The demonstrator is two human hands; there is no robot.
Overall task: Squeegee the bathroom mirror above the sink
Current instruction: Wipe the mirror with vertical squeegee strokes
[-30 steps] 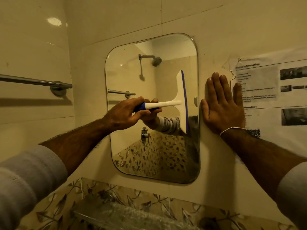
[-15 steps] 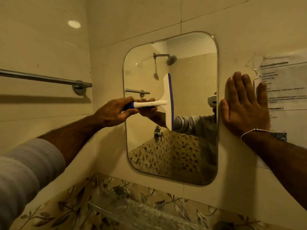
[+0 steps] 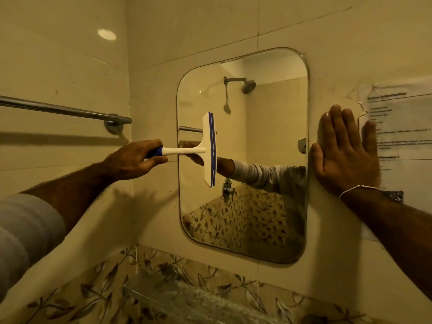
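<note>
A rounded rectangular mirror (image 3: 264, 141) hangs on the cream tiled wall. My left hand (image 3: 133, 160) grips the blue end of a white squeegee (image 3: 209, 149), whose upright blade with a blue rubber edge lies against the glass near the mirror's left side. My right hand (image 3: 346, 150) rests flat, fingers spread, on the wall just right of the mirror's edge. The mirror reflects my sleeve, a shower head and a leaf-patterned wall.
A chrome towel bar (image 3: 63, 111) runs along the left wall. A printed paper sheet (image 3: 402, 127) is stuck to the wall right of my right hand. Below the mirror sits a clear glass shelf (image 3: 187, 298) over leaf-patterned tiles.
The squeegee has travelled leftward across the glass, from near the right edge to near the left edge. My right hand has stayed on the wall. The view has shifted left.
</note>
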